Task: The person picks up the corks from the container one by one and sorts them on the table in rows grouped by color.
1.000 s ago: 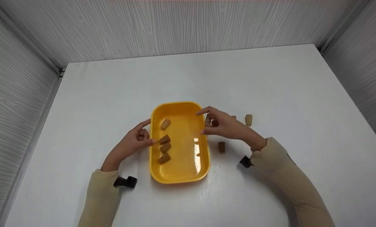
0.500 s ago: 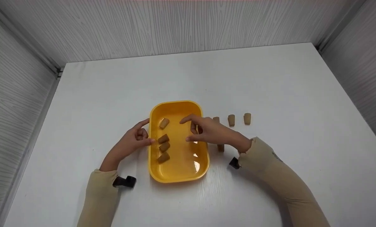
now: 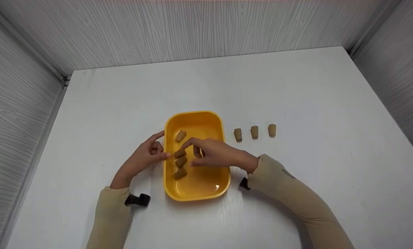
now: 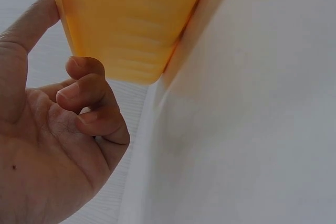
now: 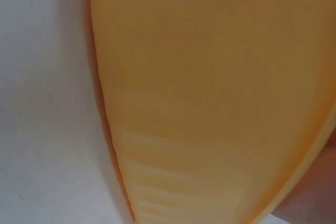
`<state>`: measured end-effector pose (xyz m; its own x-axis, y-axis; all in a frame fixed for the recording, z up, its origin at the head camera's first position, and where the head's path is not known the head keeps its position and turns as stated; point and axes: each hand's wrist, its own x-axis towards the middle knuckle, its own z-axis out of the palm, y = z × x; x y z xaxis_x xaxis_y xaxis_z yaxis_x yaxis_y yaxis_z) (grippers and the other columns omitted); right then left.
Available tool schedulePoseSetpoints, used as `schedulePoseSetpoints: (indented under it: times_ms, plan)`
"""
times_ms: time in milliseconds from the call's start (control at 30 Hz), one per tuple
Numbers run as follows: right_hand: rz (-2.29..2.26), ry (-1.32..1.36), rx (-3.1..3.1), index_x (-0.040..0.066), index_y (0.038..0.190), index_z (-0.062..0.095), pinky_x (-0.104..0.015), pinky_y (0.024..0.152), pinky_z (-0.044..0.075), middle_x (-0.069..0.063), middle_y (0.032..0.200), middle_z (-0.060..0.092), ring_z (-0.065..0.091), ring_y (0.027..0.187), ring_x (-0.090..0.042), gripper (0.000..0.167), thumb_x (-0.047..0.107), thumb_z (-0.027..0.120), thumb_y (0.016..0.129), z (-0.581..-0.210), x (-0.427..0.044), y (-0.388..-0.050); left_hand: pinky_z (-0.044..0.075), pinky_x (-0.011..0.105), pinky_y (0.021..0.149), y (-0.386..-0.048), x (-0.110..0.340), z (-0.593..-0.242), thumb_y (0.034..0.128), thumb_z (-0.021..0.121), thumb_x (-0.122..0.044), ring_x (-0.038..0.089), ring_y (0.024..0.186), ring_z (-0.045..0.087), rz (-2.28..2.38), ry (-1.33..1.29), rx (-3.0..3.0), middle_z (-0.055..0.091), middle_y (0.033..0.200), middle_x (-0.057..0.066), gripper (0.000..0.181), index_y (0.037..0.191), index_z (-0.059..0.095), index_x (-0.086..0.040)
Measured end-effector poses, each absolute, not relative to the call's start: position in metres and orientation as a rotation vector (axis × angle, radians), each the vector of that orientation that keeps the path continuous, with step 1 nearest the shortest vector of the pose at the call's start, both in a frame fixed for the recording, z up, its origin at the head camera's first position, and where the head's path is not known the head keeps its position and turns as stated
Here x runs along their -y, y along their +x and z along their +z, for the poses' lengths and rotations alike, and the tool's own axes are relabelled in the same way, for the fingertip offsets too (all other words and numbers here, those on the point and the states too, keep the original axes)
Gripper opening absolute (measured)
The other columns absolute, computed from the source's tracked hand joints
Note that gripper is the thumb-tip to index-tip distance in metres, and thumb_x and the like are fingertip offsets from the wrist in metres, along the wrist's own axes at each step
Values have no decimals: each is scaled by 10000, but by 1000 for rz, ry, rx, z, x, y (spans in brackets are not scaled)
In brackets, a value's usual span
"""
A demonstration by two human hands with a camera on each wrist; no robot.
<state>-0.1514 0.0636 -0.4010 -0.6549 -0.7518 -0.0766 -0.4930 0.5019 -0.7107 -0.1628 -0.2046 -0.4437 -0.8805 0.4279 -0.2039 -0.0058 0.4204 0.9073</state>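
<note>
A yellow plastic tray [image 3: 196,195] stands on the table with several brown tapered corks [image 3: 180,173] lying along its left side. My left hand [image 3: 142,159] holds the tray's left rim, thumb over the edge and index finger against the outside; its other fingers are curled beside the wall in the left wrist view. Over the tray, my right hand [image 3: 215,152] reaches in from the right, with thumb and index finger apart. Its index fingertip is at or just above the upper dark cork [image 3: 180,153]; contact is unclear. Nothing shows between those fingers.
Three corks stand in a row right of the tray: a near one [image 3: 238,135], a middle one [image 3: 254,132] and a far one [image 3: 272,130]. The white table [image 3: 313,97] ends at a grey wood-patterned wall [image 3: 206,31] behind.
My right hand has moved left from the tray's right rim across to the corks inside. The cork below the row is now hidden by the right arm. The left hand stays put.
</note>
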Motion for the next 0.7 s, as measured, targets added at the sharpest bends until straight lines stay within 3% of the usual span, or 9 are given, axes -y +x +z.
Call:
schedulePoseSetpoints:
  times_ms: [333, 567, 700]
  plan:
    - [-832, -978, -2332, 179, 1316, 526, -207, 644, 401, -2, 845, 611, 507, 726, -116, 441, 260, 676, 910, -408, -45, -147, 366, 206, 643, -163, 205, -443, 870, 718, -216, 76, 670, 411, 1447, 379, -2278, 471, 798, 1, 758, 1502, 313, -110]
    - [-766, -986, -2292, 189, 1315, 501, -236, 793, 447, 38, 1182, 674, 560, 856, -104, 436, 253, 665, 917, -416, -36, -144, 361, 207, 645, -160, 206, -442, 861, 729, -233, 83, 681, 411, 1440, 349, -2281, 461, 796, 3, 765, 1500, 322, -128]
    - [-733, -990, -2297, 200, 1296, 507, -269, 867, 472, 62, 1186, 665, 583, 915, -93, 413, 254, 665, 918, -418, -34, -144, 359, 206, 642, -160, 206, -441, 859, 730, -237, 87, 681, 411, 1438, 344, -2290, 458, 795, 3, 759, 1496, 330, -134]
